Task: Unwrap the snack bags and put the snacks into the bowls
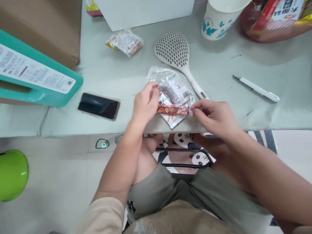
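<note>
A clear crinkled plastic bag (156,74) with a red printed strip (172,110) along its near side lies at the table's front edge. Silver-and-white printed packets (175,91) show in or under it. My left hand (146,102) is closed at the bag's left side, thumb and fingers together on the plastic. At the right end of the red strip, my right hand (215,115) pinches the bag between thumb and forefinger. Just beyond the bag lies a grey slotted skimmer (172,48), its handle pointing toward my right hand.
A phone (98,106) lies left of my hands, near a green container (70,81) and a cardboard box (48,29). A white utility knife (258,88) is at right. Farther back are a small snack packet (129,42), a paper cup (219,21) and a red bag (275,29).
</note>
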Demonstrator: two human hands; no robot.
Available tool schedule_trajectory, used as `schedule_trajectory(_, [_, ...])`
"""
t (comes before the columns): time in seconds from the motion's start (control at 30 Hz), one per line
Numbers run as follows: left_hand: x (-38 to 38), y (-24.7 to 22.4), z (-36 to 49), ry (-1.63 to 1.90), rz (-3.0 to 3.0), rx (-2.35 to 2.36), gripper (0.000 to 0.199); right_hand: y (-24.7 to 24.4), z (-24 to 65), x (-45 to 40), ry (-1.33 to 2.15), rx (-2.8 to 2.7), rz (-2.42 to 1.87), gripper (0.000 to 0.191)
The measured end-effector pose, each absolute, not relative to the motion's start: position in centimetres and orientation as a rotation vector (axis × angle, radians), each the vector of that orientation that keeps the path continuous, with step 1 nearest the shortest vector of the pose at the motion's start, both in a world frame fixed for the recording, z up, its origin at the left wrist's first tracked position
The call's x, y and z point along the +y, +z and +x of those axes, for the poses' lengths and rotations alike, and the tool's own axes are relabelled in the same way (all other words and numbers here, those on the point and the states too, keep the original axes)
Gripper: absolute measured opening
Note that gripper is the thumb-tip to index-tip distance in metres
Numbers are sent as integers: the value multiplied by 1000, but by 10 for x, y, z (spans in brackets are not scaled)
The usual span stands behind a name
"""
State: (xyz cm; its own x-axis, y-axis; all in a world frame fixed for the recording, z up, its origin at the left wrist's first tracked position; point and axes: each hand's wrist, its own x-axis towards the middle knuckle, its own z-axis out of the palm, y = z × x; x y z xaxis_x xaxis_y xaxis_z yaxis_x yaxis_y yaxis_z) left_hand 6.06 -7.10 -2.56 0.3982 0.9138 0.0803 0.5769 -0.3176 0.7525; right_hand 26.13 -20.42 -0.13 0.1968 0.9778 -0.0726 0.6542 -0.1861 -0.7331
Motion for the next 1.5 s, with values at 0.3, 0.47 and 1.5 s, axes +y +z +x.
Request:
schedule_trajectory(0.3, [-56,-42,69,938,1804,1106,42,-12,245,-201,137,-1683,-1811,18])
schedule_trajectory(0.47, [-54,-34,63,835,1646,928,62,-19,210,-193,30,-1842,-1843,32])
schedule_trajectory(1.5, [-20,-60,73,1000,1850,1238,23,-38,286,-175,586,-875,-1584,18])
